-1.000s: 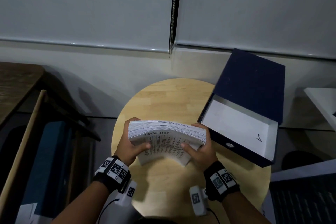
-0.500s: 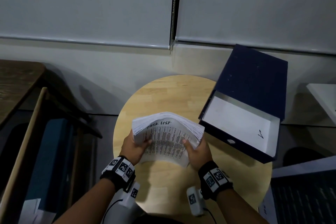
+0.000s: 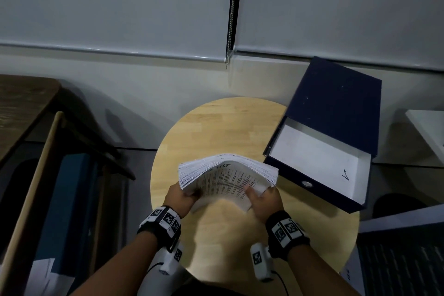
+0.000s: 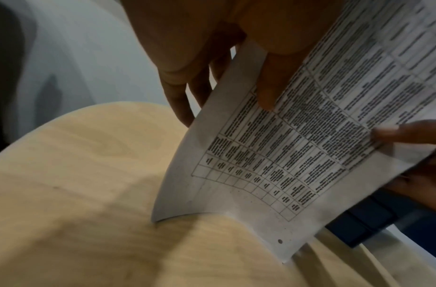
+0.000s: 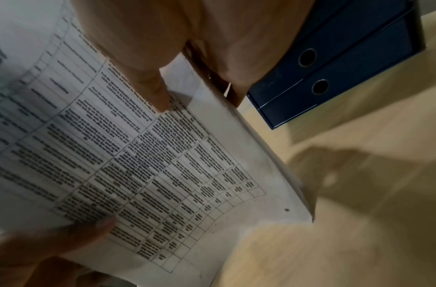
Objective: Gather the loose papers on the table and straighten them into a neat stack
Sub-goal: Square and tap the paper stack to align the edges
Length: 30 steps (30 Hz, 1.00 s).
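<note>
A thick stack of printed papers [image 3: 228, 175] stands tilted on its lower edge on the round wooden table [image 3: 223, 122], bowed upward in the middle. My left hand [image 3: 183, 197] grips its left side, thumb on the printed front sheet [image 4: 298, 155]. My right hand [image 3: 263, 199] grips the right side, thumb pressed on the front sheet [image 5: 150, 165]. In both wrist views the fingers curl behind the stack. The top sheet carries a table of text and a handwritten heading.
An open dark blue box file [image 3: 331, 134] lies on the table's right part, close to the stack's right edge; its spine shows in the right wrist view [image 5: 340, 64]. A wooden desk [image 3: 21, 108] stands at left. Loose white sheets [image 3: 45, 276] lie low left.
The stack has gone from nearly flat along its top edge to strongly bowed upward, as both hands pushed its sides inward and moved slightly nearer to me.
</note>
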Each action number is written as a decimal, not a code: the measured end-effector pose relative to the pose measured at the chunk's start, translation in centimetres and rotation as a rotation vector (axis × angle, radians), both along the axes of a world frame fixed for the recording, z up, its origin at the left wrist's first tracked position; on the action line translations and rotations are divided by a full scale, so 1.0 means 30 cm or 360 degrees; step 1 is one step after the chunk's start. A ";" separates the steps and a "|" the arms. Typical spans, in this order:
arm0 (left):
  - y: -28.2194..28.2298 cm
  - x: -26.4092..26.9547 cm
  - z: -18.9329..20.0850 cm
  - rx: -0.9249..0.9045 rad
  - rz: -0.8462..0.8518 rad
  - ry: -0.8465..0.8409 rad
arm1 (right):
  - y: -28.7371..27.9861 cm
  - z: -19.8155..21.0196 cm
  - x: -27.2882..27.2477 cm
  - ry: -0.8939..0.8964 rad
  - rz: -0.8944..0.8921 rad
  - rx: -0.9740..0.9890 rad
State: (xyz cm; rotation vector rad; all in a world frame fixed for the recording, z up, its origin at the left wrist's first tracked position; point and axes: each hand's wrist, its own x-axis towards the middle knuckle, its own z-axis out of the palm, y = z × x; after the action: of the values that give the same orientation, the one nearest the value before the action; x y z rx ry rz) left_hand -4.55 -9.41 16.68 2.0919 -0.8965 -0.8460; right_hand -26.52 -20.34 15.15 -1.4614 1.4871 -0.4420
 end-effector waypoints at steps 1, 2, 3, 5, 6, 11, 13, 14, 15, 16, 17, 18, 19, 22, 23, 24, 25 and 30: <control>-0.007 0.001 -0.002 0.0038 0.0011 0.0010 | 0.001 0.039 0.007 -0.0002 0.0018 -0.0009; -0.015 0.002 -0.006 0.0069 0.0020 0.0022 | 0.001 0.067 0.011 -0.0009 0.0039 -0.0007; -0.020 0.006 -0.011 0.0107 0.0020 0.0023 | 0.002 0.087 0.016 -0.0023 0.0050 -0.0014; -0.032 0.006 -0.018 0.0171 0.0002 -0.0021 | 0.003 0.106 0.022 -0.0034 0.0049 -0.0031; -0.037 0.004 -0.023 0.0186 0.0005 -0.0026 | 0.003 0.110 0.023 -0.0036 0.0048 -0.0036; -0.062 -0.005 -0.003 0.0231 0.0045 -0.0061 | -0.005 0.116 0.034 -0.0121 -0.0038 -0.0023; -0.061 -0.010 0.017 0.0187 0.0023 -0.0098 | -0.006 0.114 0.033 -0.0131 -0.0047 -0.0059; -0.057 -0.012 0.021 0.0164 0.0000 -0.0129 | 0.000 0.115 0.030 -0.0132 -0.0044 -0.0080; -0.052 -0.011 0.018 0.0156 -0.0029 -0.0157 | 0.006 0.109 0.025 -0.0138 -0.0047 -0.0101; -0.041 -0.012 0.013 0.0182 -0.0074 -0.0181 | 0.013 0.100 0.018 -0.0122 -0.0043 -0.0090; -0.028 -0.012 0.010 0.0237 -0.0127 -0.0192 | 0.024 0.095 0.012 -0.0118 -0.0032 -0.0076; -0.017 -0.012 0.011 0.0267 -0.0177 -0.0187 | 0.038 0.100 0.008 -0.0138 -0.0016 -0.0052; -0.012 -0.004 0.009 0.0252 -0.0200 -0.0163 | 0.043 0.108 0.003 -0.0174 -0.0010 -0.0044; 0.013 0.018 0.044 -0.0048 -0.0160 0.0113 | 0.049 0.175 -0.007 -0.0356 -0.0017 -0.0107; 0.018 0.024 0.062 -0.0180 -0.0141 0.0192 | 0.052 0.203 -0.011 -0.0418 -0.0005 -0.0185; 0.021 0.028 0.084 -0.0309 -0.0114 0.0263 | 0.055 0.235 -0.013 -0.0501 0.0031 -0.0284; 0.019 0.026 0.111 -0.0457 -0.0093 0.0336 | 0.061 0.267 -0.016 -0.0581 0.0053 -0.0380; -0.016 -0.005 0.272 -0.1145 -0.0010 0.0590 | 0.068 0.348 0.002 -0.0863 0.0020 -0.0550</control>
State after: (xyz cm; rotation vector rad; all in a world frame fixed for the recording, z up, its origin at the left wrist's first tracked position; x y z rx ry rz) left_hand -4.69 -9.90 24.84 1.2646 -0.8394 -0.7358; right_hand -26.46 -18.31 25.57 -1.4544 0.9967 -1.0368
